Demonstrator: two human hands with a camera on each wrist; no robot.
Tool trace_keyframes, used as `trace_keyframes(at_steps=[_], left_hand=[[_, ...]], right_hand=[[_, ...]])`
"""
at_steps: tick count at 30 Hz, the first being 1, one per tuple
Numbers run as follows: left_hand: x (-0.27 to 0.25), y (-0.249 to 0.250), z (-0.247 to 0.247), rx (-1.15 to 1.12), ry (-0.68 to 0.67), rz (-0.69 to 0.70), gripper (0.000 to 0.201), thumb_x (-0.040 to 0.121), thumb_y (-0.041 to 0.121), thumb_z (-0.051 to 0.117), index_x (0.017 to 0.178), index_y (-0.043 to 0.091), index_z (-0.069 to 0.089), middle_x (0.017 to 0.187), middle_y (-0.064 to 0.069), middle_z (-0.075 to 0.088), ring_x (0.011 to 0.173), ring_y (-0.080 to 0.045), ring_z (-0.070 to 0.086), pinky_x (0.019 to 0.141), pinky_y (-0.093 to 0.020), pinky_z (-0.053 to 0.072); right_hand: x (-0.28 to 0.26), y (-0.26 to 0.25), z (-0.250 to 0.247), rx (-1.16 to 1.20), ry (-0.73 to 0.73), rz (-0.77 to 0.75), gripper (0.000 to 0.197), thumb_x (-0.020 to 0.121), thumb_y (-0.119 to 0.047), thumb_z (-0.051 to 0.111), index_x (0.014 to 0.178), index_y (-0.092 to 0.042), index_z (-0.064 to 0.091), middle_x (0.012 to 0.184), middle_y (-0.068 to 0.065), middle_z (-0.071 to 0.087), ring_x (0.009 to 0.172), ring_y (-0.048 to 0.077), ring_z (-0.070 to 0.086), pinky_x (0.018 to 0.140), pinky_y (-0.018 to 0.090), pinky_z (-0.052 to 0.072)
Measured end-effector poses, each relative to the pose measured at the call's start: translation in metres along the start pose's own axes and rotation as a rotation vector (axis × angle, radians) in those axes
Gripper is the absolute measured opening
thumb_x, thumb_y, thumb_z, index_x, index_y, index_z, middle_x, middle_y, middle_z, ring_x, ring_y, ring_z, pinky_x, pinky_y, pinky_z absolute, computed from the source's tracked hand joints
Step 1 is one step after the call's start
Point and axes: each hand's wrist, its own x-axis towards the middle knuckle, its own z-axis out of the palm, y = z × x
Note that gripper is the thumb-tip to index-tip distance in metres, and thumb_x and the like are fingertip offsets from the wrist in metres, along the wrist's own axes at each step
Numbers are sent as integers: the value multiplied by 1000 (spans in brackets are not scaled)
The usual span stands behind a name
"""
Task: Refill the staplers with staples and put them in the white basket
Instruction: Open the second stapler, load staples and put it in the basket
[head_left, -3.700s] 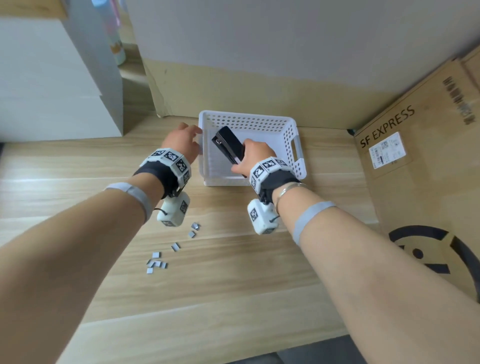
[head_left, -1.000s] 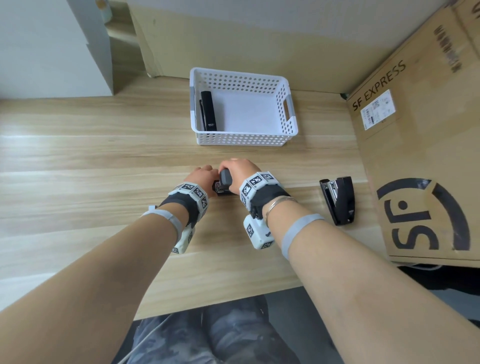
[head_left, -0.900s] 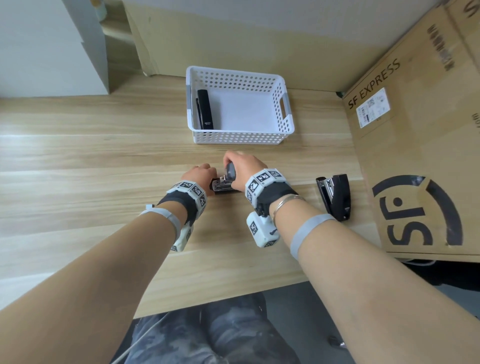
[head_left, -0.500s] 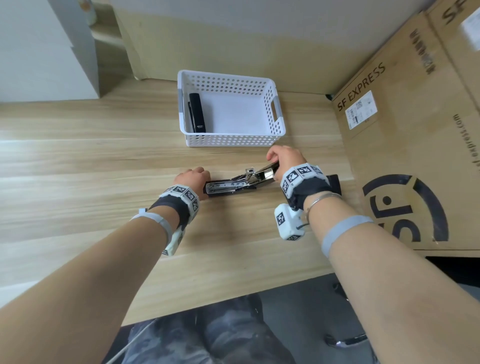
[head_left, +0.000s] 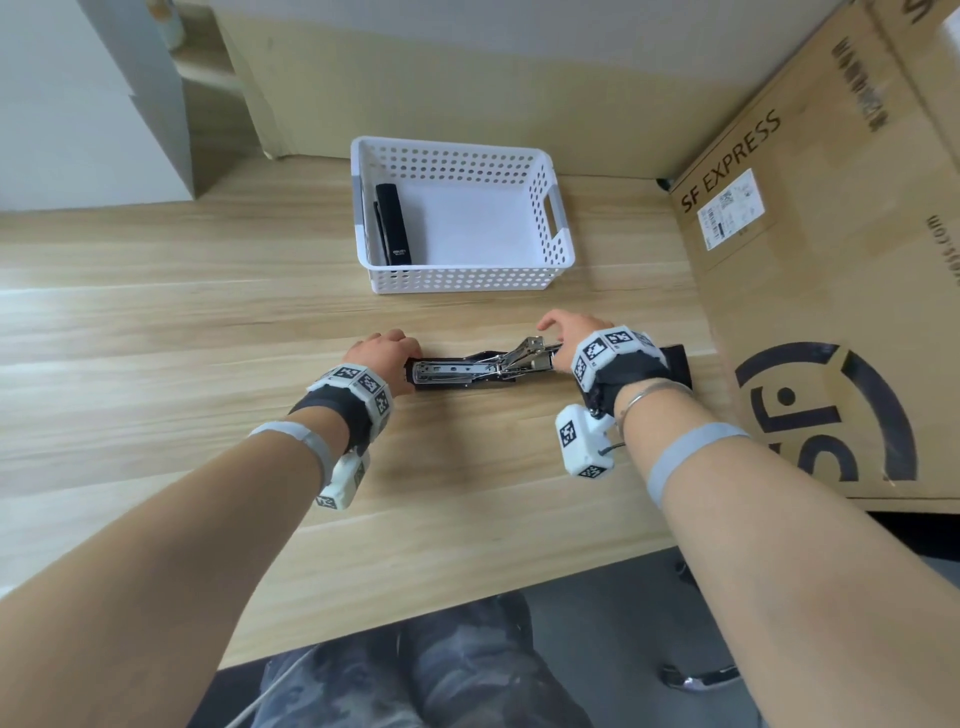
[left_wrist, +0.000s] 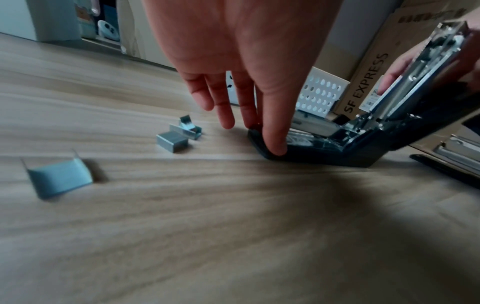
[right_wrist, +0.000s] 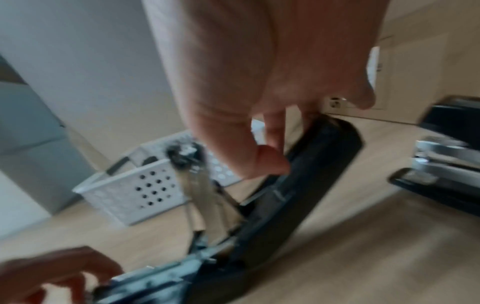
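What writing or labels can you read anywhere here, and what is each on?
"SF EXPRESS": printed on the cardboard box; also readable in the left wrist view.
White shipping label on that box: too small to read.
Small pale print on the black stapler in the basket: too small to read.
Vertical print at the box's right edge: cut off, unreadable.

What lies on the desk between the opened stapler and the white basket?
Only bare wood: the head view shows nothing between the opened stapler and the white basket.
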Motion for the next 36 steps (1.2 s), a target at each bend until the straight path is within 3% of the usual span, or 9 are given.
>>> trace_keyframes(at_steps=[2,4,8,10,13,20,29,34,36], left_hand=[[-2,-9,-4,-31,6,-10,50,78,31,67,124,24,49,126,-3,54,116,-27,50,95,-38,42],[-6,-22,-9,-71,31,-39,48,79,27,66,124,26,50,125,-2,56,116,-26,49,93,-37,43],[-15,-52,-14,-68,32,-109,42,82,9,55,121,23,54,125,-5,55,115,-29,48,93,-36,43],[-19,-59,-11,-60,13,-132,39,82,9,52,118,24,56,123,-7,54,114,-30,48,93,-38,45],[-22,-59,-5,-97,10,-168,34,81,24,61,115,21,59,118,-9,56,112,-34,51,94,-39,46],[-19,-54,3,-172,34,-143,29,80,26,64,106,14,62,112,-14,57,104,-34,55,84,-35,47],[-20,-53,3,-266,-7,-64,28,77,10,67,103,4,57,106,-15,65,91,-27,60,70,-24,38],[-24,-47,0,-314,90,-53,19,81,10,63,97,0,62,99,-18,68,91,-31,62,53,-18,35],[-23,-45,-2,-327,120,-52,19,79,11,66,94,1,63,97,-17,69,90,-31,63,60,-19,39]], right_hand=[[0,-13,1,56,78,-26,52,79,1,59,118,-33,54,127,-5,55,116,24,49,107,46,33],[0,-28,-1,122,197,-54,45,81,6,55,109,-30,59,121,-6,60,124,25,45,112,51,29],[-2,-55,0,128,294,-138,38,85,5,46,95,-25,67,109,-4,68,115,23,55,102,42,43],[-2,-70,5,121,310,-172,33,87,1,46,93,-25,67,107,-2,69,111,23,57,98,39,46],[-5,-88,15,87,287,-228,33,88,0,45,95,-24,67,106,-1,69,113,23,54,96,36,46],[0,-103,47,81,212,-298,36,89,1,42,94,-24,68,107,-3,67,115,20,49,89,30,43],[2,-111,70,33,95,-400,36,89,-1,42,99,-24,68,107,-4,69,116,18,48,87,27,44],[1,-121,84,107,74,-381,27,89,-12,49,98,-26,70,103,-1,71,100,18,62,88,29,51],[0,-124,84,115,36,-394,20,90,-19,57,106,-23,69,106,-2,71,102,18,63,87,30,52]])
